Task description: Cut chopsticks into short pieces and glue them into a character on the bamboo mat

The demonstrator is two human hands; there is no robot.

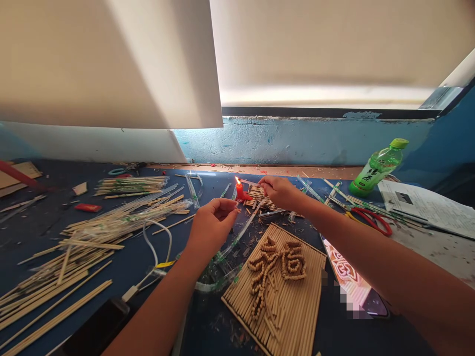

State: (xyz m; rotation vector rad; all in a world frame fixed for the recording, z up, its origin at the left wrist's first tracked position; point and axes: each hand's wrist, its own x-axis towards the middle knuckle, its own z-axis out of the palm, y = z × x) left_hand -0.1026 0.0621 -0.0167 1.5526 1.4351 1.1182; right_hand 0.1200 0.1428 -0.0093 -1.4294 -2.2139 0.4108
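Note:
A lit red candle [241,192] stands near the far side of the dark table, with red wax around its foot. My right hand [280,193] is closed in a pinch just right of it, on a thin pale strip [252,183] whose far end lies by the flame. Left of the candle and nearer to me, the fingers of my left hand [217,220] are pinched together; what is between their tips is too small to make out. Below both hands lies a panel of side-by-side sticks [311,296], bearing a raised character [295,259] of short stick pieces and several loose pieces.
Bundles of wooden sticks [89,232] and plastic wrappers cover the left side, near a white cable [150,242] and a dark device [98,329]. To the right are a lit phone [349,277], red-handled scissors [374,222], a green bottle [378,168] and printed paper [438,205].

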